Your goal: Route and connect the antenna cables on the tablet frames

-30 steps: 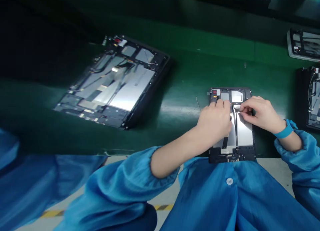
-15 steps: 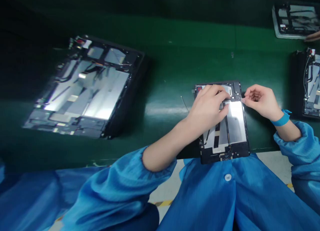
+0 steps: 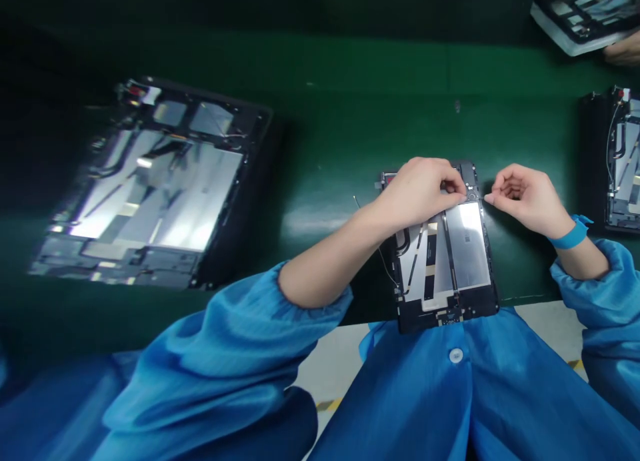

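Green bench (image 3: 330,134), tablet (image 3: 470,248) on it right by the person's front, near end seemingly past the bench edge, probably for close reach. Inner side faces up, so the parts are reachable. Left hand (image 3: 420,191) lies over the tablet's top end, likely steadying it; thumb and forefinger come close near the top right, can't tell if they grip anything. Right hand (image 3: 523,194) is just off the right edge, fingers curled, thumb tip by the forefinger; can't tell if the pinch is closed or holds something small. Band (image 3: 573,238) on right wrist. Thin wire (image 3: 385,264) loops out past the tablet's left side, maybe left loose to clear the middle. Left pile (image 3: 215,188) and right pile (image 3: 625,181) sit well apart, presumably leaving elbow room. Co-worker's hand (image 3: 625,50) is at a far tablet (image 3: 570,31), tilted.
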The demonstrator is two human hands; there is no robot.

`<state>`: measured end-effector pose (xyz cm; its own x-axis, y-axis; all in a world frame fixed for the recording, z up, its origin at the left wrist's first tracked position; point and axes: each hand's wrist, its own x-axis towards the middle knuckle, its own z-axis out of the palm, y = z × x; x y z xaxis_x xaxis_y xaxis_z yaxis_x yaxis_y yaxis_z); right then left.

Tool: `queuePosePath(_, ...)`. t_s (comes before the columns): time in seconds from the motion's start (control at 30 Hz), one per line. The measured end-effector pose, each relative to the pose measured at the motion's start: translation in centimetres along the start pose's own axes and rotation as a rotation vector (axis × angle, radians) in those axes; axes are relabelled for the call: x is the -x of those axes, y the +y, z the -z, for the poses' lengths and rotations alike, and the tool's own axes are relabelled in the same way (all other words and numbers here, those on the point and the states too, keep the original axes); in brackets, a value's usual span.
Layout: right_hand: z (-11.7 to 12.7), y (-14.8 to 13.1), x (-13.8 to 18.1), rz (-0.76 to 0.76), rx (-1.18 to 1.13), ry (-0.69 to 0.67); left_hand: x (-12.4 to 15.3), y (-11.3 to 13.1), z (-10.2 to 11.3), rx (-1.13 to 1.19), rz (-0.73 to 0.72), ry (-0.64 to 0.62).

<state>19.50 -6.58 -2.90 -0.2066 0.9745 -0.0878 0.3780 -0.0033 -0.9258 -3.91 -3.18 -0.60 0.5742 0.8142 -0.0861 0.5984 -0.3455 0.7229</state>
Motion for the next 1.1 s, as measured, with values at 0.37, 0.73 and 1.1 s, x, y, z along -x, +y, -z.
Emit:
queuePosePath(0.37, -0.4, -0.9, -1.0, 0.110, -0.044, 0.101, -0.6, 0.5, -1.1, -0.089, -0.089, 0.023)
queuePosePath(0.73, -2.1, -0.4, -1.3, -0.046, -0.109, -0.010, 0.1, 0.4, -2.1, -0.108, 0.093, 0.179)
queuePosePath(1.1, -1.7, -0.6, -1.2, -0.086, -0.150, -0.013, 0.2, 0.3, -2.5, -0.119, 0.046, 0.205)
